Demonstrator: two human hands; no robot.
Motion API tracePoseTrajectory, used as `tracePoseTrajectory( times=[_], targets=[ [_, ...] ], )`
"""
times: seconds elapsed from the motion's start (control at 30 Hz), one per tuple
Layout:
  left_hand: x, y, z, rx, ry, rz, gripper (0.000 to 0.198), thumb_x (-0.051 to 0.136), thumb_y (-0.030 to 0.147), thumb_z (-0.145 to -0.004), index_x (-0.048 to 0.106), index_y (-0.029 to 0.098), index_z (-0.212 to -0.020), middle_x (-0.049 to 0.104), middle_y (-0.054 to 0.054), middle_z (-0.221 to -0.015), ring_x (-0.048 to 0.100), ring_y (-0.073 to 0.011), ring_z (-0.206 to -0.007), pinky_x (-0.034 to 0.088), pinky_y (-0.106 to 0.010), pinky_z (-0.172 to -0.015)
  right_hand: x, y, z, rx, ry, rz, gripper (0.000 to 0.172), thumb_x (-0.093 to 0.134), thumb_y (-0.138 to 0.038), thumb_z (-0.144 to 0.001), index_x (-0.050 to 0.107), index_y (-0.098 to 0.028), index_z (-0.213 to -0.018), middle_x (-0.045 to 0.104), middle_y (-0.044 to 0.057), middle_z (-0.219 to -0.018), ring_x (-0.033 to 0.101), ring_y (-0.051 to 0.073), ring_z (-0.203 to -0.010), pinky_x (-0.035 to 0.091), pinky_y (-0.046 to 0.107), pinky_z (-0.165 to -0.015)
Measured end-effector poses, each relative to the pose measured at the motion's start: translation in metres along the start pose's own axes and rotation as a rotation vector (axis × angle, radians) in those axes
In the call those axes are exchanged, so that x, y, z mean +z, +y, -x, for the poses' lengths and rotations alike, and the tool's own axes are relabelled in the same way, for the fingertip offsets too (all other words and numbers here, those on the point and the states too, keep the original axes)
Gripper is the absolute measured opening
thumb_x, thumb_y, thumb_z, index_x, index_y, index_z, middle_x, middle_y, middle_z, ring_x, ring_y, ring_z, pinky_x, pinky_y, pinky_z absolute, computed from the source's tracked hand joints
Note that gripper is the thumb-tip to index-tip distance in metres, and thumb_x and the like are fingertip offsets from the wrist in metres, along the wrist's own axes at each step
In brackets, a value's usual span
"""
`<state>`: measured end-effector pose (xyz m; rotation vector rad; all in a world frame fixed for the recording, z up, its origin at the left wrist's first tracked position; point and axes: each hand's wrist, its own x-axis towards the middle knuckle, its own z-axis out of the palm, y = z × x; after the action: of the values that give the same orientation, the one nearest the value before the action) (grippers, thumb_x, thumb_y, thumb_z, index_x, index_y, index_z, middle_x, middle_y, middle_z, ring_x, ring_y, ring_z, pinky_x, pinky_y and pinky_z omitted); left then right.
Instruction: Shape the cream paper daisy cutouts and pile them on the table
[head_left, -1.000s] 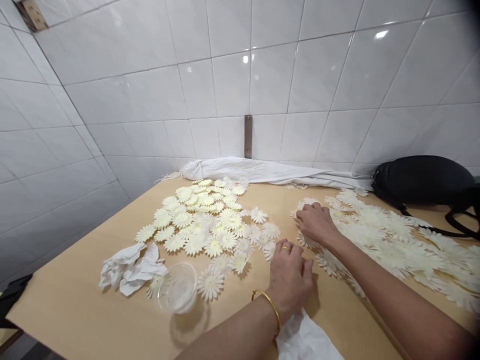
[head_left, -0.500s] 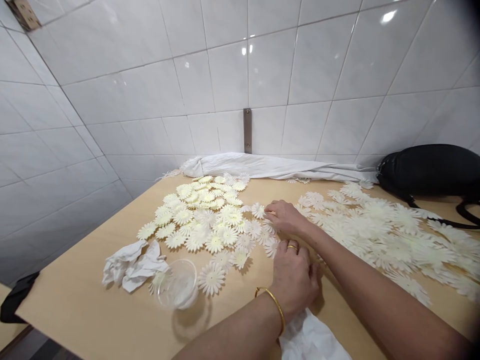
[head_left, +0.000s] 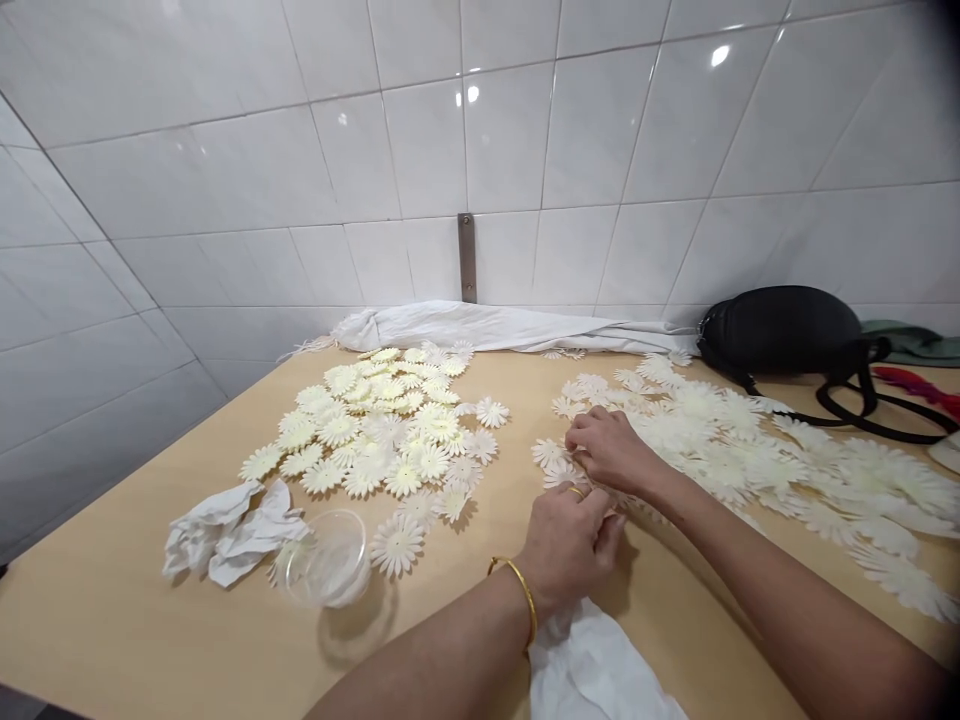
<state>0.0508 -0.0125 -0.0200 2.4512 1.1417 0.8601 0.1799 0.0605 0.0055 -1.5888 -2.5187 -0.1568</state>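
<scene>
My left hand [head_left: 570, 545], with a gold ring and bangle, rests low over the table, fingers curled under; what they hold is hidden. A crumpled white cloth [head_left: 592, 665] lies just below its wrist. Just beyond it, my right hand [head_left: 611, 450] has its fingers bent together at the left edge of a spread of pale flower-shaped petal pieces [head_left: 720, 450]; I cannot make out what is in them. A few white petal pieces [head_left: 551, 455] lie by its fingertips. To the left sits a pile of yellowish petal pieces [head_left: 375, 425], apart from both hands.
A clear plastic cup [head_left: 330, 560] stands at the left front beside crumpled white paper [head_left: 225, 530]. A rolled white cloth [head_left: 487, 328] runs along the tiled wall. At the back right lies a black bag [head_left: 780, 330] with its strap on the table [head_left: 150, 620].
The view has swung to the right. My right hand has moved from beside the left pile to the right-hand spread, leaving a white flower piece behind. My left hand stays low near the cloth.
</scene>
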Motion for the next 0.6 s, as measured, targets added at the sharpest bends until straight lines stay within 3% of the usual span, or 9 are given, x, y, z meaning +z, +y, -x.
tracePoseTrajectory(
  times=[0.13,0.23,0.33,0.43,0.5,0.6],
  targets=[
    [0.001,0.0,-0.001,-0.058,0.029,-0.025,0.019,0.037,0.023,-0.08,0.051,0.019,-0.068,0.056,-0.004,-0.068,0.05,-0.0162,-0.068,0.042,-0.03,-0.064,-0.014,0.002,-0.003,0.024,0.07,0.023,0.022,0.048,-0.019,-0.074,0.066,-0.022,-0.087,0.061,0.006,-0.099,0.046,0.024,-0.094,0.029,0.038,-0.079],
    [0.0,-0.001,0.0,-0.085,0.094,-0.027,0.014,0.042,0.022,-0.077,0.054,0.018,-0.073,0.059,-0.008,-0.084,0.05,-0.0214,-0.091,0.04,-0.036,-0.084,-0.019,-0.004,-0.026,0.017,0.135,-0.059,0.024,0.043,-0.022,-0.08,0.066,-0.022,-0.083,0.063,0.005,-0.097,0.048,0.022,-0.091,0.031,0.037,-0.079],
    [0.001,-0.003,0.0,-0.184,0.114,-0.053,0.024,0.047,0.027,-0.075,0.055,0.015,-0.094,0.048,-0.015,-0.119,0.028,-0.0337,-0.121,0.021,-0.051,-0.1,-0.017,-0.017,-0.056,-0.068,0.105,-0.165,0.025,0.042,-0.018,-0.081,0.066,-0.021,-0.085,0.064,0.005,-0.096,0.05,0.02,-0.089,0.034,0.033,-0.078],
    [0.003,-0.007,0.001,-0.288,0.035,-0.045,0.042,0.049,0.031,-0.074,0.05,0.008,-0.109,0.032,-0.023,-0.133,0.014,-0.0408,-0.127,0.012,-0.06,-0.1,-0.007,-0.032,-0.079,-0.156,0.027,-0.271,0.022,0.049,-0.02,-0.076,0.065,-0.022,-0.091,0.063,0.005,-0.1,0.049,0.021,-0.094,0.035,0.032,-0.08],
    [0.005,-0.009,0.001,-0.256,-0.006,-0.004,0.047,0.049,0.032,-0.074,0.047,0.007,-0.114,0.032,-0.024,-0.133,0.017,-0.0404,-0.126,0.014,-0.059,-0.1,0.003,-0.04,-0.088,-0.175,-0.001,-0.317,0.019,0.055,-0.02,-0.071,0.066,-0.023,-0.086,0.064,0.005,-0.097,0.049,0.022,-0.093,0.035,0.033,-0.08],
    [0.007,-0.011,0.0,-0.096,-0.007,0.056,0.043,0.048,0.029,-0.074,0.048,0.012,-0.114,0.042,-0.019,-0.127,0.027,-0.0353,-0.122,0.02,-0.054,-0.101,0.018,-0.044,-0.094,-0.138,0.015,-0.39,0.014,0.053,-0.017,-0.071,0.065,-0.021,-0.076,0.064,0.005,-0.091,0.05,0.021,-0.089,0.035,0.033,-0.079]
  ],
)
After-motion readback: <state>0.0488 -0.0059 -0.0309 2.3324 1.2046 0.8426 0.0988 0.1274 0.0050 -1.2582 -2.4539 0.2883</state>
